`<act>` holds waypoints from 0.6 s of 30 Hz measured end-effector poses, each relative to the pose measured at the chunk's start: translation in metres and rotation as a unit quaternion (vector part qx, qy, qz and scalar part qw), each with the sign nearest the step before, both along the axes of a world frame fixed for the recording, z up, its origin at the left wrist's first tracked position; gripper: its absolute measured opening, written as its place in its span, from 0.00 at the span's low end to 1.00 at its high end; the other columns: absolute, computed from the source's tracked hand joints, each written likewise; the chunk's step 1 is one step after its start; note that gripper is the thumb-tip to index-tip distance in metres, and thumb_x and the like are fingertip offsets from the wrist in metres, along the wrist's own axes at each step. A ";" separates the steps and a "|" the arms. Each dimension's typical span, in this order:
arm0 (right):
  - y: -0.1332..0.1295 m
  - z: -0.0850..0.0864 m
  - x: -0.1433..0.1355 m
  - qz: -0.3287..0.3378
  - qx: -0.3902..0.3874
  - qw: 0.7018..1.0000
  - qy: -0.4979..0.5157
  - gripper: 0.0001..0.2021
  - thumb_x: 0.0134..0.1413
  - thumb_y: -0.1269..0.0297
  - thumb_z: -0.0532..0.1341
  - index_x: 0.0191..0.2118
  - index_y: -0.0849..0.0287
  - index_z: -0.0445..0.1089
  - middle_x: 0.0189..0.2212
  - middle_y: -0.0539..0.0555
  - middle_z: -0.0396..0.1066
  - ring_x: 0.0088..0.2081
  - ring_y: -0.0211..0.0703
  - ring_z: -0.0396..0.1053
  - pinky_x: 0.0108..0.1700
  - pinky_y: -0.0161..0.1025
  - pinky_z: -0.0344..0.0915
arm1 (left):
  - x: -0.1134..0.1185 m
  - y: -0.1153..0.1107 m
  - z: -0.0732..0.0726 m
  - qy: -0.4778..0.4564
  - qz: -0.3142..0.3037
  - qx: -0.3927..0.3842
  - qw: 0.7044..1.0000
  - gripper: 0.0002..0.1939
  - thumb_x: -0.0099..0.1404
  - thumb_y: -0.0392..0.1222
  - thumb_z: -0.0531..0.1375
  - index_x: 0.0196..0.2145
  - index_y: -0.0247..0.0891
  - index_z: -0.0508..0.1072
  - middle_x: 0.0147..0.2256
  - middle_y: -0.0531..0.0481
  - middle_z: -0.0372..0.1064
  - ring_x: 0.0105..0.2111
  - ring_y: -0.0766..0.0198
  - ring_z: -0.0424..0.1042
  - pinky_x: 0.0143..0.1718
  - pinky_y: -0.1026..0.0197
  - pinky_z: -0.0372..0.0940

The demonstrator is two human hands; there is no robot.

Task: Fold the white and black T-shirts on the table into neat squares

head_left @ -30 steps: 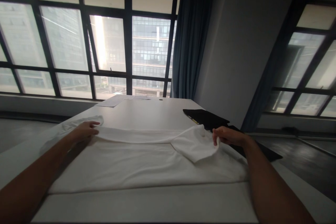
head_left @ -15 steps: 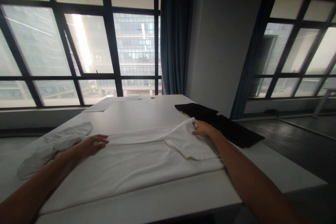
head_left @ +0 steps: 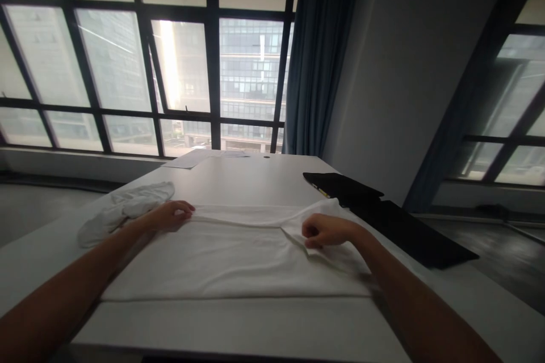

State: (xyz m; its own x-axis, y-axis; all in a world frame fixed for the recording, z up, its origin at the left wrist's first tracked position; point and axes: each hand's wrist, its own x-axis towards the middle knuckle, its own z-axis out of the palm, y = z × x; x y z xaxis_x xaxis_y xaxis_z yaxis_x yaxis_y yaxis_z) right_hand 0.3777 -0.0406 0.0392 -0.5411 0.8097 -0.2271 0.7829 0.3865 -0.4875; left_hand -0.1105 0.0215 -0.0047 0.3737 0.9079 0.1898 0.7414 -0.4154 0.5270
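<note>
smooth white cloth (head_left: pixel 238 255) on a glossy table (head_left: pixel 238 323).

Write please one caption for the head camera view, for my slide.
Two bare hands, left and right, at a partly folded white cloth on a white table, beside black flat items.

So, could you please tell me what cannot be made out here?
All in the head view:
Grip of the right hand on the white cloth: hidden by curled fingers.
Cloth's right end: behind the right forearm.
Part of the crumpled bundle: behind the left forearm.
Any writing on the papers: too small.
</note>
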 end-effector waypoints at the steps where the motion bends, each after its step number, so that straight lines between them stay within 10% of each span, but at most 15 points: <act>1: 0.000 0.003 0.003 0.002 -0.009 0.998 0.056 0.17 0.45 0.49 0.67 0.28 0.59 0.69 0.21 0.48 0.68 0.24 0.36 0.64 0.27 0.33 0.59 | 0.000 -0.001 0.001 0.002 -0.004 0.004 1.000 0.26 0.53 0.67 0.60 0.29 0.41 0.80 0.46 0.39 0.77 0.45 0.51 0.75 0.53 0.53 0.65; 5: -0.001 0.013 0.017 -0.020 -0.039 0.980 0.195 0.24 0.46 0.39 0.64 0.29 0.60 0.67 0.18 0.45 0.63 0.20 0.33 0.60 0.25 0.32 0.58 | -0.004 0.000 0.003 0.006 -0.006 0.015 1.000 0.29 0.53 0.70 0.59 0.29 0.41 0.80 0.47 0.40 0.77 0.47 0.51 0.74 0.54 0.54 0.64; 9: 0.002 0.011 0.026 -0.010 -0.129 0.988 0.084 0.29 0.47 0.34 0.61 0.32 0.61 0.71 0.25 0.52 0.72 0.25 0.38 0.68 0.27 0.34 0.62 | -0.009 0.005 0.001 0.029 -0.007 0.026 0.999 0.34 0.56 0.75 0.53 0.27 0.41 0.79 0.49 0.41 0.76 0.48 0.50 0.73 0.54 0.55 0.65; 14: 0.023 -0.013 0.033 -0.214 0.147 0.959 -0.114 0.29 0.50 0.38 0.61 0.44 0.60 0.74 0.44 0.62 0.75 0.45 0.54 0.73 0.42 0.41 0.67 | -0.009 0.016 -0.014 0.088 0.000 0.057 0.995 0.42 0.61 0.76 0.41 0.37 0.39 0.80 0.53 0.39 0.73 0.53 0.50 0.71 0.58 0.55 0.61; 18: 0.041 -0.039 0.049 -0.342 0.139 0.907 -0.201 0.53 0.33 0.33 0.68 0.62 0.63 0.60 0.58 0.71 0.64 0.58 0.67 0.65 0.53 0.52 0.64 | -0.012 0.024 -0.034 0.202 0.024 0.028 0.979 0.47 0.60 0.75 0.44 0.62 0.37 0.65 0.67 0.38 0.53 0.66 0.48 0.54 0.65 0.49 0.49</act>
